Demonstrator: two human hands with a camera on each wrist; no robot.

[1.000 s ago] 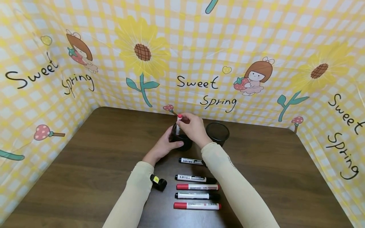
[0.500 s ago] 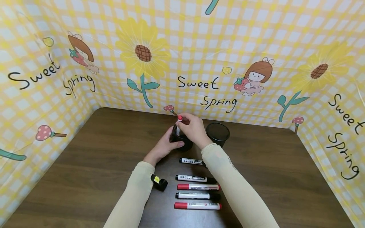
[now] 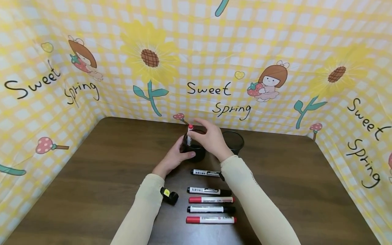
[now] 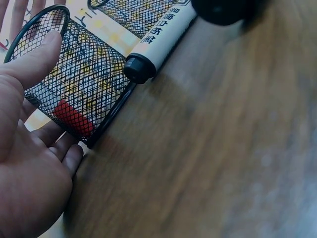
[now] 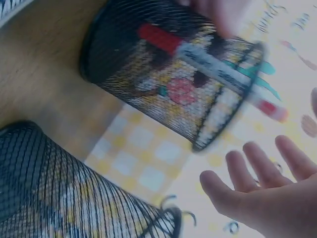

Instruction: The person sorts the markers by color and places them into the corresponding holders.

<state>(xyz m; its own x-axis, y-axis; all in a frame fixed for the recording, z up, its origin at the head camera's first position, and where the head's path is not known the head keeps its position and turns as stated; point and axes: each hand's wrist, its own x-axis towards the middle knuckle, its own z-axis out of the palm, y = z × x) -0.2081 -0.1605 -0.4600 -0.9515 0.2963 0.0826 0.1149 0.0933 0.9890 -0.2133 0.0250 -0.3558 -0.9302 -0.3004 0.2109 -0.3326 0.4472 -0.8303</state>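
Note:
A red-ended marker (image 3: 190, 133) stands in a black mesh cup (image 3: 197, 153), its end above the rim; its red cap shows through the mesh in the left wrist view. My left hand (image 3: 175, 157) grips that cup from the left, thumb on the near side and fingers round it. Spread fingers and a raised thumb mark my right hand (image 3: 212, 139), just right of the marker. In the right wrist view the right hand (image 5: 270, 198) holds nothing, and a gap separates it from the marker (image 5: 213, 67).
A second mesh cup (image 3: 235, 149) stands right of the first. Nearer the front, several black and red markers (image 3: 211, 220) lie in a column, one black marker (image 3: 204, 173) partly behind the right sleeve. Patterned cloth (image 3: 171, 41) rises behind the table (image 3: 76, 177).
My right hand has let go of the marker, its fingers spreading and shifting slightly right. The left hand still grips the cup.

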